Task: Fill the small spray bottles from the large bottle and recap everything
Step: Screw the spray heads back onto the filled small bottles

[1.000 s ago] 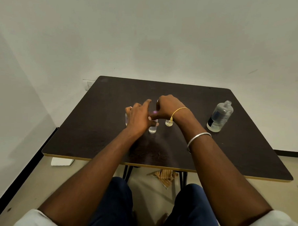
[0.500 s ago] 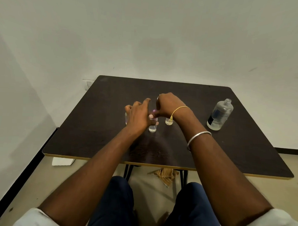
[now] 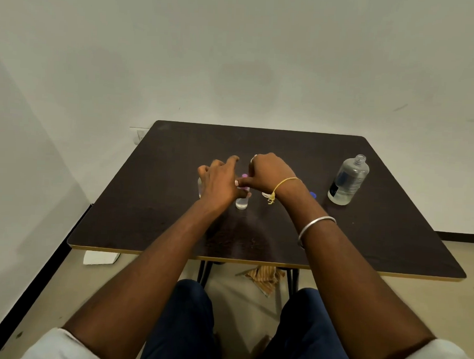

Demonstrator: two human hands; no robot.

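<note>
On the dark table (image 3: 377, 234) a small clear spray bottle (image 3: 241, 203) stands upright at the centre. My left hand (image 3: 219, 180) is against its left side, thumb at the bottle's body and fingers stretched away from me. My right hand (image 3: 270, 171) pinches the bottle's purple spray cap (image 3: 244, 176) from the right. A second small bottle (image 3: 199, 187) peeks out behind my left hand. A third small bottle (image 3: 265, 194) is mostly hidden by my right wrist. The large clear bottle (image 3: 348, 181) stands uncapped at the right, and a blue cap (image 3: 313, 195) lies beside my right forearm.
A white wall runs close behind the table, with a socket (image 3: 138, 135) at the table's far left corner. On the floor under the table lie a striped cloth (image 3: 265, 278) and a white scrap (image 3: 99, 257). My knees are below the near edge.
Both hands stay on the middle small bottle and its purple cap, with only slight shifts of the fingers. The large bottle has not moved.
</note>
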